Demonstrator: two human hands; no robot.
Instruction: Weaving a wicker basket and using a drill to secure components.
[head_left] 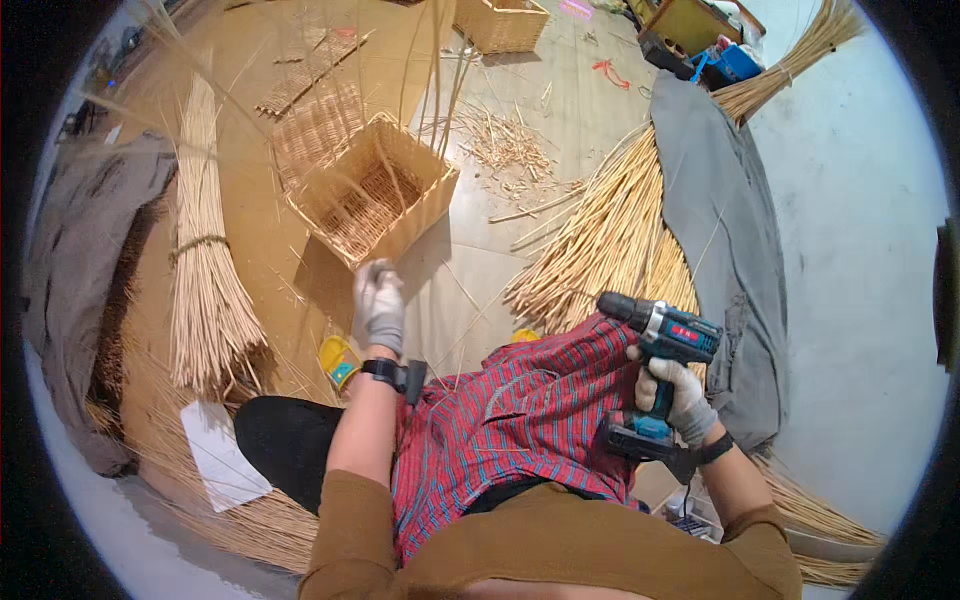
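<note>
My right hand (677,392), in a grey glove, grips a blue and black cordless drill (655,345) by its handle, held above a red striped cloth (520,420) over my lap. My left hand (379,305), also gloved, is raised in front of me with its fingers closed around thin wicker stakes that rise from a square half-woven basket (372,190) on the floor just beyond it. A black band sits on each wrist.
A tied bundle of willow rods (205,260) lies at left, a large loose sheaf (620,230) at right under a grey cloth (725,230). Cut scraps litter the floor. Another basket (502,22) stands far back. A yellow tape roll (338,360) and white paper (222,452) lie near my knee.
</note>
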